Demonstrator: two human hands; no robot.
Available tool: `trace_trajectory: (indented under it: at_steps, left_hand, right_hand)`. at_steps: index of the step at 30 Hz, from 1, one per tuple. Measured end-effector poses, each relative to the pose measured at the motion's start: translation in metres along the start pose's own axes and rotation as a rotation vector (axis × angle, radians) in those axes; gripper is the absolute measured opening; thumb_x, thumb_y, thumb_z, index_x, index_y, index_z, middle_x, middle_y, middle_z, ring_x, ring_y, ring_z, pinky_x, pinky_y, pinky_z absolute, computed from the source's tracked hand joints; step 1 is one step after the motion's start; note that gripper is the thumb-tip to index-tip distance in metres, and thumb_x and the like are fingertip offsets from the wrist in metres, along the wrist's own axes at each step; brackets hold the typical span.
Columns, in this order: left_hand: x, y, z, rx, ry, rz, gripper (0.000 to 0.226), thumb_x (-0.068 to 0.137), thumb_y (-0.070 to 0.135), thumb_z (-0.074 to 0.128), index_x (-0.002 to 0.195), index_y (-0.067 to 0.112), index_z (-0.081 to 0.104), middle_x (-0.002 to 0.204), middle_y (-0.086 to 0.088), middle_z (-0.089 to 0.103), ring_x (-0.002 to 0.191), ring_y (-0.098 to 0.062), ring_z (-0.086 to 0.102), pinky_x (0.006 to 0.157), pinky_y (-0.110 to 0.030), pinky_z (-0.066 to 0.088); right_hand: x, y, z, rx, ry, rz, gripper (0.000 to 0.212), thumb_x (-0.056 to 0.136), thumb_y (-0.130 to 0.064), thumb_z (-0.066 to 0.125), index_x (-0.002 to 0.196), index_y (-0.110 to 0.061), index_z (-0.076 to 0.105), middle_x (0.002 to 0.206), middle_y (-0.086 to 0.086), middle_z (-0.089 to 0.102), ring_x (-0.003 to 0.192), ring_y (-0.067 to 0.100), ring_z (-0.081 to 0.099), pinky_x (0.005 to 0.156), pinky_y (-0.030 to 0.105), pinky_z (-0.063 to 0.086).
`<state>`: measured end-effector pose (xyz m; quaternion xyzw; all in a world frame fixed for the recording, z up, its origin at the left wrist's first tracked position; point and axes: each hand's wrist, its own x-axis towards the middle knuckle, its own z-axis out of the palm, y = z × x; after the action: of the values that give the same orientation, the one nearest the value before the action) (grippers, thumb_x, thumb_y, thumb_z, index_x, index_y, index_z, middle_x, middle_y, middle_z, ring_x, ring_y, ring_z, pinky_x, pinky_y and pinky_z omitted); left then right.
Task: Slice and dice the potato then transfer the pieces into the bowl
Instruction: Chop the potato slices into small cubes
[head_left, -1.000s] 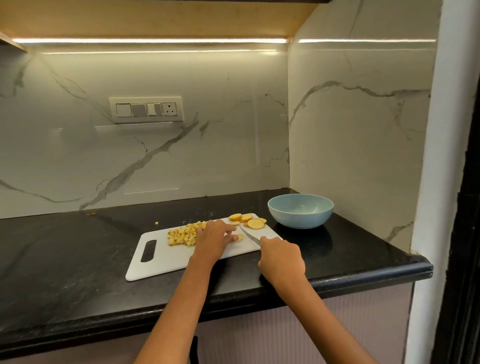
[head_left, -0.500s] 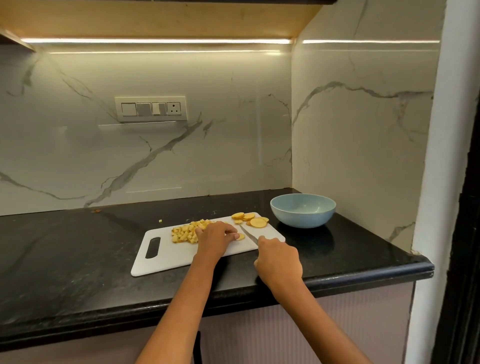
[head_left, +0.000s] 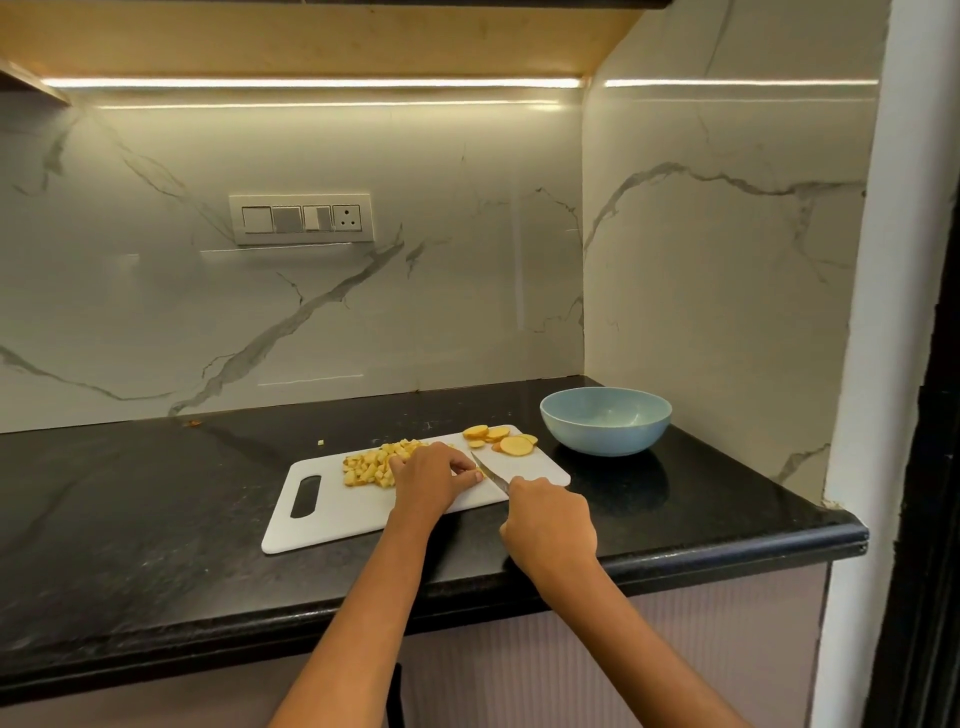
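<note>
You have a heap of small yellow potato cubes (head_left: 371, 465) on the white board's middle, round skin-edged potato slices (head_left: 501, 439) overlapping at its far right corner, and the pale blue round bowl (head_left: 605, 420) just right.

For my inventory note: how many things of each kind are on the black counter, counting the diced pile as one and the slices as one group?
Board: 1
Bowl: 1
Knife: 1, gripped by the right hand
Diced pile: 1
Slices: 1 group
Stray bit: 1
Total: 6
</note>
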<state>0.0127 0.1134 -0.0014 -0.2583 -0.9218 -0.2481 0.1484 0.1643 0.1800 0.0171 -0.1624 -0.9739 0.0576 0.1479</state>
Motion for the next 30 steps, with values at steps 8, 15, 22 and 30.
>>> trace_trajectory:
  at_steps: [8,15,22,30]
  left_hand:
    - [-0.001,0.003,-0.004,0.046,0.004,-0.002,0.018,0.087,0.039,0.06,0.097,0.031,0.072,0.107,0.01,0.068,0.108,-0.013,0.052,0.1,-0.042,0.025]
    - [0.001,0.0,0.001,0.018,0.019,-0.017,0.019,0.085,0.041,0.062,0.095,0.03,0.073,0.107,0.01,0.067,0.109,-0.014,0.052,0.099,-0.043,0.024]
    - [-0.006,0.001,-0.002,-0.092,0.064,-0.072,0.022,0.094,0.028,0.053,0.108,0.025,0.069,0.122,0.004,0.062,0.117,-0.018,0.048,0.097,-0.038,0.023]
    - [-0.006,0.001,-0.004,-0.066,0.019,-0.104,0.019,0.086,0.035,0.063,0.101,0.027,0.072,0.117,0.008,0.064,0.116,-0.017,0.049,0.101,-0.043,0.022]
  right_hand:
    - [0.01,-0.013,-0.002,-0.064,-0.001,-0.025,0.027,0.099,-0.016,0.042,0.124,-0.01,0.052,0.119,0.009,0.058,0.104,0.02,0.058,0.083,0.027,0.044]
    - [-0.002,-0.001,0.001,-0.096,0.028,-0.024,0.029,0.099,-0.014,0.043,0.127,-0.01,0.048,0.117,0.008,0.058,0.101,0.02,0.06,0.075,0.026,0.041]
    - [0.005,0.005,0.002,-0.016,-0.008,0.028,0.03,0.098,-0.02,0.045,0.127,-0.013,0.046,0.115,0.007,0.058,0.099,0.018,0.059,0.074,0.025,0.041]
    - [0.001,-0.001,0.002,0.008,-0.007,0.0,0.03,0.097,-0.021,0.045,0.126,-0.011,0.048,0.115,0.008,0.059,0.098,0.02,0.06,0.072,0.026,0.04]
